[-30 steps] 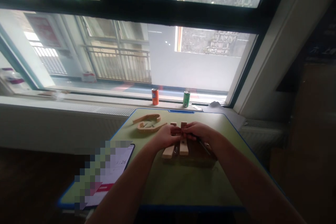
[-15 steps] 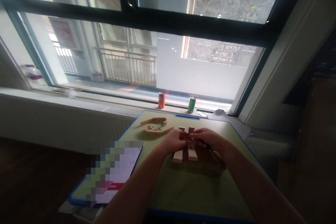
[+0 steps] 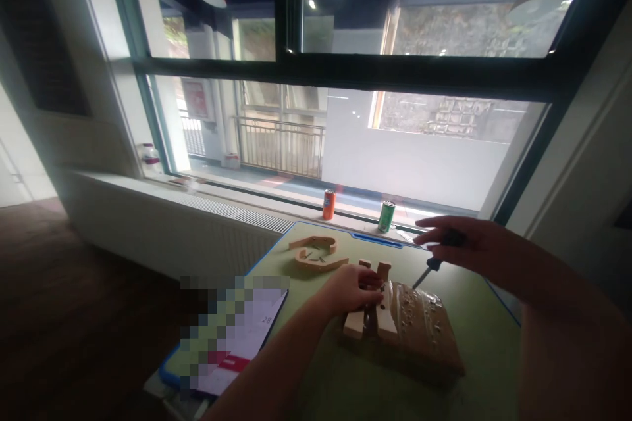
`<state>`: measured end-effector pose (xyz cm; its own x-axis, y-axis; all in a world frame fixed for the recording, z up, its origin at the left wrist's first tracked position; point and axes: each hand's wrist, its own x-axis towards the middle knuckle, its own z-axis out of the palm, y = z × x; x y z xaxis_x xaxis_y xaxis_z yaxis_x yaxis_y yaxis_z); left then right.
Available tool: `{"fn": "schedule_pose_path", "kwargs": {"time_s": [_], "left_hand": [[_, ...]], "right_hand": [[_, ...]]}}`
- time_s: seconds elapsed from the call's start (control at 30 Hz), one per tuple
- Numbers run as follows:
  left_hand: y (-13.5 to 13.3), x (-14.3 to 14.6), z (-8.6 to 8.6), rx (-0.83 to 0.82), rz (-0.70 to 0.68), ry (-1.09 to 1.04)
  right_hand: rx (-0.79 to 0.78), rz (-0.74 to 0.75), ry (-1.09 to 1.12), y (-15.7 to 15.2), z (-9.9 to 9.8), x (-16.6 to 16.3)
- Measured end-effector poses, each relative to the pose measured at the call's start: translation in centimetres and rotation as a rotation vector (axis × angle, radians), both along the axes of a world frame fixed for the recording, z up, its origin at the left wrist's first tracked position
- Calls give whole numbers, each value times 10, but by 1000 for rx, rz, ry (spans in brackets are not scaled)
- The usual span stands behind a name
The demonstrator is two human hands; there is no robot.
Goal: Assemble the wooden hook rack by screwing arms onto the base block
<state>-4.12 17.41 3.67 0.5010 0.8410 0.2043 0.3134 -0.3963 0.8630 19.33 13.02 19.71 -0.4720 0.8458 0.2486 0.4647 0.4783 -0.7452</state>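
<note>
In the head view a screwdriver (image 3: 434, 263) slants down from my right hand (image 3: 469, 243), its dark handle held between thumb and fingers. Its tip ends above the far edge of a brown cardboard box (image 3: 429, 335). Two pale wooden pieces lie side by side at the box's left: a right wooden piece (image 3: 386, 322) with a dark hole and a left wooden piece (image 3: 353, 325). Across them rests my left hand (image 3: 350, 286), fingers closed near the upper part of the right piece. A small dark spot shows at the fingertips; what they pinch is too small to name.
Two curved wooden pieces lie at the table's far left, the nearer curved piece (image 3: 316, 264) around several small screws (image 3: 316, 258). A tablet-like screen (image 3: 247, 335) lies at the left edge. An orange can (image 3: 328, 204) and green can (image 3: 386, 216) stand on the windowsill.
My right hand has moved away from my left, up and to the right, with the screwdriver, uncovering the box. My left hand stays at the wooden pieces. The view has shifted left.
</note>
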Motion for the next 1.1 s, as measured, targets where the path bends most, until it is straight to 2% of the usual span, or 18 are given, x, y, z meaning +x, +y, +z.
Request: {"fn": "schedule_pose_path", "kwargs": {"time_s": [0.1, 0.17, 0.27, 0.33, 0.47, 0.6, 0.77, 0.93, 1.1], "left_hand": [[-1, 0, 2, 52, 8, 29], [-1, 1, 4, 50, 0, 30], [-1, 3, 6, 17, -10, 14], [-1, 4, 7, 10, -10, 9], [-1, 4, 8, 29, -14, 19], [0, 4, 8, 53, 7, 48], [0, 4, 7, 68, -4, 45], [2, 3, 5, 59, -19, 24], [1, 3, 5, 75, -19, 35]], "right_hand": [[20, -55, -87, 12, -18, -4], [15, -56, -65, 21, -27, -9], [-27, -7, -10, 33, -36, -18], [-24, -45, 22, 39, -41, -23], [36, -72, -83, 45, -51, -28], [172, -86, -218, 40, -52, -27], [237, -104, -239, 30, -46, -23], [238, -40, -249, 31, -50, -24], [239, -39, -239, 35, -57, -30]]}}
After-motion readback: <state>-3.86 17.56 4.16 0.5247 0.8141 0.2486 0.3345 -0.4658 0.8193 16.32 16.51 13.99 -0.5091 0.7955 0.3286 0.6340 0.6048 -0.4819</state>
